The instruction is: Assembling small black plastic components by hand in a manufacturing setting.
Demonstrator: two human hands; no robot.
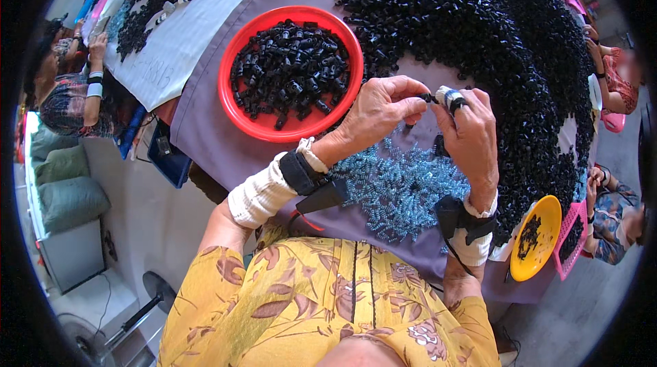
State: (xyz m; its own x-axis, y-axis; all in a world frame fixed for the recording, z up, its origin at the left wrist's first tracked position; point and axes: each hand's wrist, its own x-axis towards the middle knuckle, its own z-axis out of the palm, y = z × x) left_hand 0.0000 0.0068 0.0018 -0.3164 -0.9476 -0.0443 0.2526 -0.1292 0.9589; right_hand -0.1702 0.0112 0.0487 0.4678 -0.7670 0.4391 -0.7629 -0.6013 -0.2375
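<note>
Over the table, my left hand point(383, 108) pinches a small black plastic part point(426, 98) between thumb and fingertips. My right hand point(472, 134), with white wrapping on a finger, is closed right beside that part; its fingertips meet it or nearly so, and what they hold is too small to make out. Below both hands spreads a pile of small pale-blue coil springs point(400, 192). Left of my left hand stands a round red tray point(236, 124) filled with black plastic parts point(291, 69). White cuffs and black straps cover both my wrists.
A large heap of black parts point(479, 18) covers the far and right side of the purple-grey table cloth point(198, 107). A yellow plate point(544, 250) and a pink basket point(568, 264) hold black pieces at the right. Other people point(75, 96) sit around the table. A blue bin point(168, 161) stands left.
</note>
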